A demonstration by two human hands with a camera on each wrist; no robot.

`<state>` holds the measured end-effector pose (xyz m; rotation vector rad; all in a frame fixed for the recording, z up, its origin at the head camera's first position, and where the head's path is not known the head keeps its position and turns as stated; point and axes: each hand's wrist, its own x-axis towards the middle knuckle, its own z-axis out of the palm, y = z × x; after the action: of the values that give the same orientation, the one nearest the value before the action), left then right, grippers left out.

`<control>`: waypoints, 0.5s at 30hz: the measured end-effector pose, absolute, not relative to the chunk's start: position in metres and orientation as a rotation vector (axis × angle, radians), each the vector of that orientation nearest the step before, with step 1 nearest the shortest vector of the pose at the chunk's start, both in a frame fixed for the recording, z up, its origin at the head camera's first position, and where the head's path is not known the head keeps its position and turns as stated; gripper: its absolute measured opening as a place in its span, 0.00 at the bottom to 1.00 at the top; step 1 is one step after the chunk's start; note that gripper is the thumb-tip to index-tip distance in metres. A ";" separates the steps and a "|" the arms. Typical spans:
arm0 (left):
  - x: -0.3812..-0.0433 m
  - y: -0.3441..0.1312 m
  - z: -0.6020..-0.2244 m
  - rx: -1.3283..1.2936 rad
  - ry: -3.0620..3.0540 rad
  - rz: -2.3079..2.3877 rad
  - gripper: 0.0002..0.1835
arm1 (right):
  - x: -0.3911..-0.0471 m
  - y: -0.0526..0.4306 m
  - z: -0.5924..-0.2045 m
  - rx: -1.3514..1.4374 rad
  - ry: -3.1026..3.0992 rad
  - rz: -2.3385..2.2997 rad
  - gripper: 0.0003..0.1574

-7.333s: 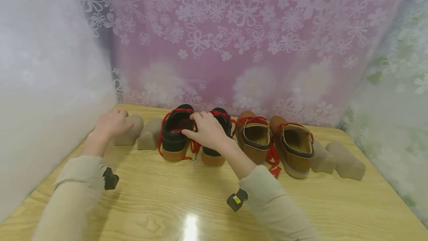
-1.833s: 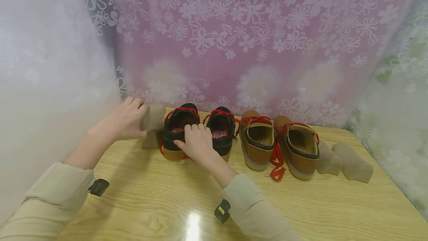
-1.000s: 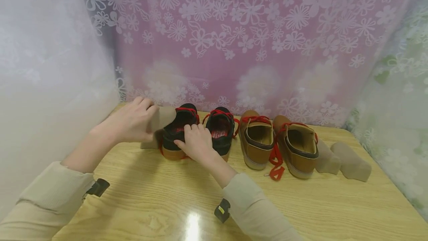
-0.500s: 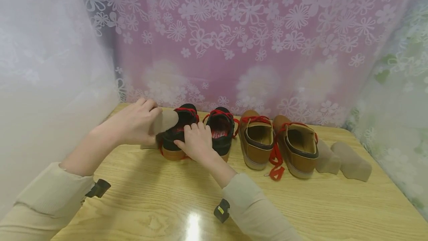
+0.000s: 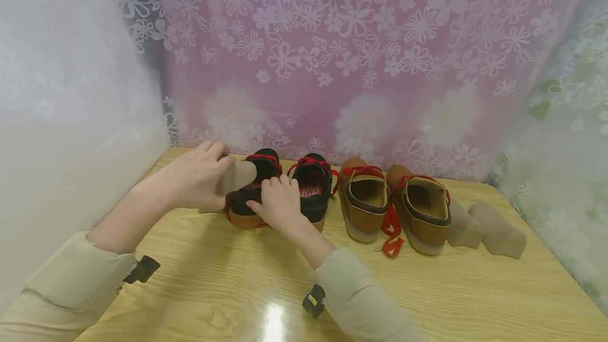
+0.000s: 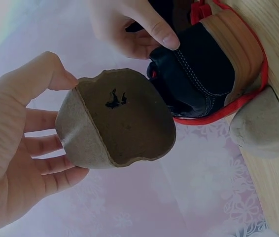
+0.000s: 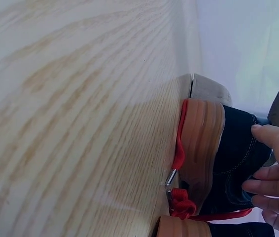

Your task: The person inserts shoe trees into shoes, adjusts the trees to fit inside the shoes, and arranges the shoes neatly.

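- The left hand (image 5: 197,176), left of centre in the head view, holds a beige shoe form (image 5: 239,176) between thumb and fingers.
- This form's rounded tip points right, overlapping the left black shoe (image 5: 243,212) in that view — whether they touch, I cannot tell.
- In the left wrist view, the form's brown end shows black marks.
- The right hand (image 5: 280,199), near the centre of the head view, grips the left black shoe by its heel collar, thumb outside.
- A second beige form (image 6: 265,126) rests on the wood-grain table (image 5: 237,300) just beside that shoe, at the right of the left wrist view.
- Right of centre in the head view stand the other black shoe (image 5: 315,202) and two brown shoes (image 5: 363,218) — all with red laces.
- Two more beige forms (image 5: 499,231) lie further right.
- A pink floral curtain (image 5: 304,78) fills the upper middle.
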<state>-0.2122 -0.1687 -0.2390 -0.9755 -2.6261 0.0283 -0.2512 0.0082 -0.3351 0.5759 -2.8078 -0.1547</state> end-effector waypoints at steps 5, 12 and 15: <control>-0.211 -0.166 -0.238 -0.977 -2.623 0.039 0.29 | -0.251 0.009 -0.335 0.574 -2.807 -0.136 0.34; -0.211 -0.163 -0.237 -0.985 -2.626 0.059 0.28 | -0.251 0.008 -0.334 0.572 -2.812 -0.113 0.34; -0.211 -0.162 -0.237 -0.993 -2.626 0.068 0.26 | -0.251 0.008 -0.334 0.572 -2.812 -0.109 0.33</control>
<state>-0.2115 -0.1619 -0.2369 -0.9933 -2.6262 0.0677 -0.2511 0.0084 -0.3341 0.5723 -2.8125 -0.1091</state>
